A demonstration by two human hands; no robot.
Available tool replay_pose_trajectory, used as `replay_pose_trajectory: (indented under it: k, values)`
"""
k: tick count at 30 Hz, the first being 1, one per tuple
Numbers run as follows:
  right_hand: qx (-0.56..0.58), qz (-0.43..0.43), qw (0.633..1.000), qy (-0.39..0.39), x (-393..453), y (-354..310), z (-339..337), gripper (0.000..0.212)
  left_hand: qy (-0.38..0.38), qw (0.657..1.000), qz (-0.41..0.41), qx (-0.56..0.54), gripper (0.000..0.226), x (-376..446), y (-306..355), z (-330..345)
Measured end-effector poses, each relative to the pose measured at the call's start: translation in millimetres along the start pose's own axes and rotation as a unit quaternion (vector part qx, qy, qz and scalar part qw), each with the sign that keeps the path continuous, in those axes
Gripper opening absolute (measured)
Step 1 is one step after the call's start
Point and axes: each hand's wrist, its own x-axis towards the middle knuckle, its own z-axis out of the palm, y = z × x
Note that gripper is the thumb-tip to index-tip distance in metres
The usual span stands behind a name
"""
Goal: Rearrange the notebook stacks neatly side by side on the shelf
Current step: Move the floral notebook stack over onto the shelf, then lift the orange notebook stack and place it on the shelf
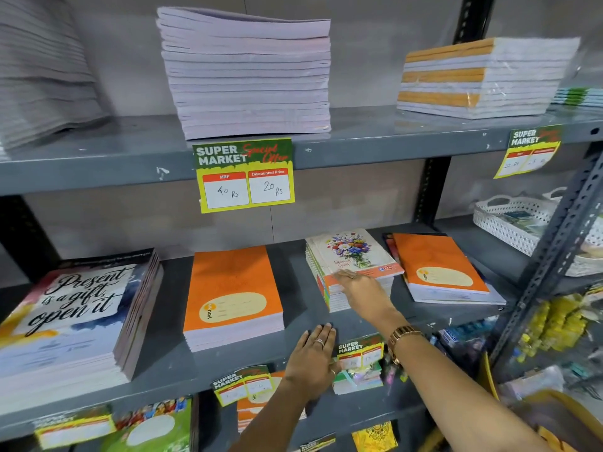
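Note:
On the middle grey shelf (169,363) lie several notebook stacks. A tall stack with a "Present is a gift" cover (75,308) sits at the left. An orange stack (231,295) lies in the middle. To its right is a stack with a flower cover (355,252), turned at an angle. A low orange stack (437,265) lies skewed at the far right. My right hand (362,288) rests on the front edge of the flower stack, fingers flat. My left hand (313,357) lies flat and open on the shelf's front edge, holding nothing.
The upper shelf holds a pale tall stack (248,76), a wrapped orange-and-white stack (483,76) and a yellow price card (244,174). A white perforated basket (522,223) stands at the right, behind a slotted upright (554,256). More notebooks and price cards fill the shelf below.

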Motion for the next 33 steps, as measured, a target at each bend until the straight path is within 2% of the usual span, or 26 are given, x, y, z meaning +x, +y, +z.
replay_pose_trajectory:
  k: [4, 6, 9, 15, 23, 33]
  values:
    - [0.065, -0.022, 0.998, 0.000, -2.8, 9.1, -4.9, 0.046, 0.005, 1.000, -0.010, -0.015, 0.064, 4.4, 2.6, 1.9]
    - [0.075, -0.018, 0.996, 0.032, -6.9, 20.0, -4.6, 0.045, 0.008, 1.000, -0.009, -0.024, 0.064, 7.7, 5.6, 0.6]
    - [0.078, 0.046, 0.991, 0.103, -15.7, 42.5, -3.0, 0.043, 0.021, 0.999, 0.005, -0.025, 0.063, 14.7, 13.5, -4.2]
    - [0.013, 0.138, 0.983, 0.121, -33.6, 93.2, -2.1, 0.049, 0.048, 0.997, 0.025, -0.052, 0.061, 43.1, 46.6, -15.8]
    - [0.043, 0.279, 0.956, 0.073, -61.4, 171.2, 4.8, 0.042, 0.082, 0.990, 0.069, -0.095, 0.058, 98.0, 109.8, -21.1]
    - [0.055, 0.368, 0.928, 0.009, -79.0, 235.5, 5.4, 0.031, 0.091, 0.986, 0.041, -0.136, 0.059, 160.7, 170.3, -30.5]
